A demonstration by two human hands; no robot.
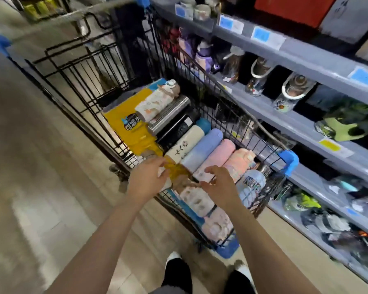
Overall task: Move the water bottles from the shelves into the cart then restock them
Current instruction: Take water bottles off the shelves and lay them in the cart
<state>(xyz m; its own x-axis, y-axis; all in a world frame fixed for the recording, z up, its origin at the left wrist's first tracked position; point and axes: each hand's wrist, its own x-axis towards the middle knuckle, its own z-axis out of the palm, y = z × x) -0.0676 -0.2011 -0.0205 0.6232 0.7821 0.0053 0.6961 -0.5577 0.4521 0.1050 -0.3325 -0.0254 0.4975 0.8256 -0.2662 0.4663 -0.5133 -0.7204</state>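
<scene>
A black wire cart (232,115) stands beside grey shelves (306,58). Several water bottles lie side by side in it: a cream floral one (185,143), a blue one (204,145), a pink one (218,158), a steel one (170,113) and a patterned white one (157,100). A pale patterned bottle (197,199) lies at the near end. My left hand (146,179) and my right hand (218,184) hover over the near end of the cart, fingers spread, nothing held. More bottles (293,90) stand on the shelves.
A yellow packet (125,119) lies under the bottles in the cart. The cart has blue corner guards (289,161). The shelves on the right carry price labels (364,76) and mixed goods. Wood-look floor (40,166) stretches to the left. My feet (174,259) are below.
</scene>
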